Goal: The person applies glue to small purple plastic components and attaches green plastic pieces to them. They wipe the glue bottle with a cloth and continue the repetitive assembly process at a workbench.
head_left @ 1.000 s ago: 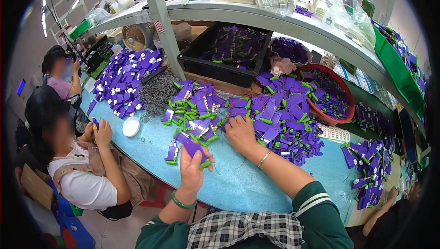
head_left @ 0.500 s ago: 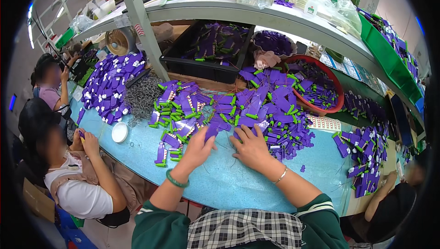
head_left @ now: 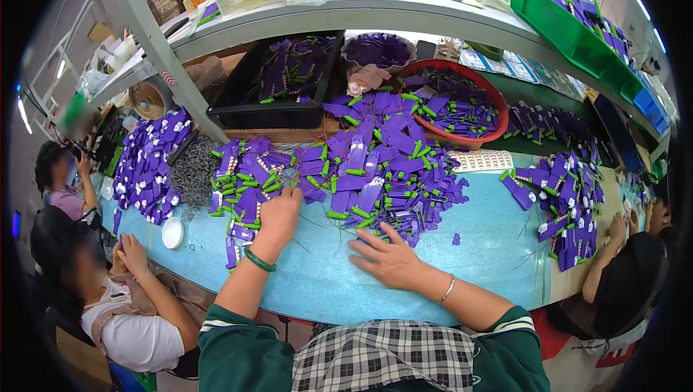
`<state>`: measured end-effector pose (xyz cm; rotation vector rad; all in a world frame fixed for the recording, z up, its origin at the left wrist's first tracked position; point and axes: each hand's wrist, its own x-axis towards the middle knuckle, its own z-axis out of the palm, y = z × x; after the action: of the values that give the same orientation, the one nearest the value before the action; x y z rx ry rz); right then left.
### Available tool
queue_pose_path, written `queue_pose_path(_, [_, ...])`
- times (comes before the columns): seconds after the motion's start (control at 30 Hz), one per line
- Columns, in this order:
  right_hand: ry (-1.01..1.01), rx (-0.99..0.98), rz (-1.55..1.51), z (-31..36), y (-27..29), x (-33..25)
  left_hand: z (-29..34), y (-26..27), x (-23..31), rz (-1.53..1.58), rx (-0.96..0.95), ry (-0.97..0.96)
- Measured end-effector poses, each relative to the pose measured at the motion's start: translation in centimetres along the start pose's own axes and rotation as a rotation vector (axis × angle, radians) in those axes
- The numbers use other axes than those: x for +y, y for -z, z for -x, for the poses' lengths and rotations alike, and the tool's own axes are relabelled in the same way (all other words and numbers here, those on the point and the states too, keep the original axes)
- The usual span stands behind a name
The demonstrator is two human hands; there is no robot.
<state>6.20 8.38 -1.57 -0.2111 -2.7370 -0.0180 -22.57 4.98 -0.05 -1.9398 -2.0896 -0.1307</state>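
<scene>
While L hand (head_left: pixel 280 219) reaches purple pcs (head_left: pixel 245 164), R hand (head_left: pixel 390 258) over tbl (head_left: pixel 339 294).

The left hand (head_left: pixel 280 215) bent its fingers (head_left: pixel 291 193) with the wrist (head_left: pixel 266 246) behind them, while the right hand (head_left: pixel 392 258) faced palm down, fingers spread, forearm (head_left: pixel 476 304) slanting back to their right.

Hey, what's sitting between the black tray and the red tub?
The head view shows a bowl between tray and tub, then, nearer you, a pink bundle and loose purple pieces.
</scene>
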Motion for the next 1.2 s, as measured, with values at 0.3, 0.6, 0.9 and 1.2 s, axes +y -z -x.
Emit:
queue_pose_path(0.3, [-0.080, 0.108, 0.015, 2.6, 2.5, 2.2, 0.9, 6.9, 3.6, 1.300, 0.217, 0.373])
queue_pose_path(0.6, [-0.202, 0.165, 0.063, 5.5, 4.6, 5.7, 0.1, 3.0, 13.5, 1.304, -0.121, 0.199])
queue_pose_path(0.9, [-0.562, 0.238, 0.203, 11.9, 6.9, 17.2, -0.2, -0.1, 15.6, 1.598, -0.407, 0.304])
queue_pose_path(1.2, [-0.474, 0.071, 0.242, 12.9, 5.7, 24.8, -0.1, 1.9, 23.5, 1.791, -1.018, 0.003])
